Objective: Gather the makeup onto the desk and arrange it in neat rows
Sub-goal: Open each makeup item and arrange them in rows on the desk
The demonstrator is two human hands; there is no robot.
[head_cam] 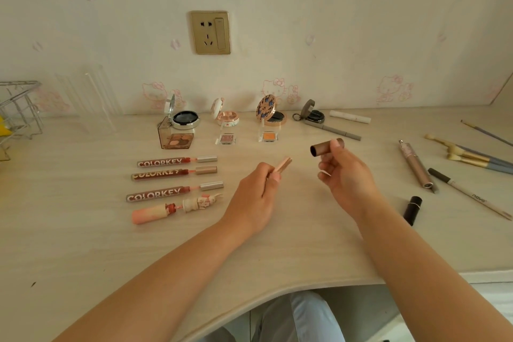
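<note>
- Head view: the left hand (256,197) grips a rose-gold lipstick (283,165) above the desk (83,244); the right hand (344,175) pinches its brown cap (323,147), held apart from it.
- Left of the hands, three Colorkey lip glosses (166,173) lie in a column, a pink bunny-capped gloss (172,208) below them.
- Four open compacts (266,114) line the wall.
- Brushes (472,157) and pencils lie at right.

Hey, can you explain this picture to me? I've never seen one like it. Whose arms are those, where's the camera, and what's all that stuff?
There is no machine here: a person wears a camera on the head, looking down at their own arms. The left hand grips a rose-gold lipstick base; the right hand pinches its brown cap. On the desk lie four opened lip gloss tubes in a row, open compacts near the wall, and brushes and pencils to the right.
</note>
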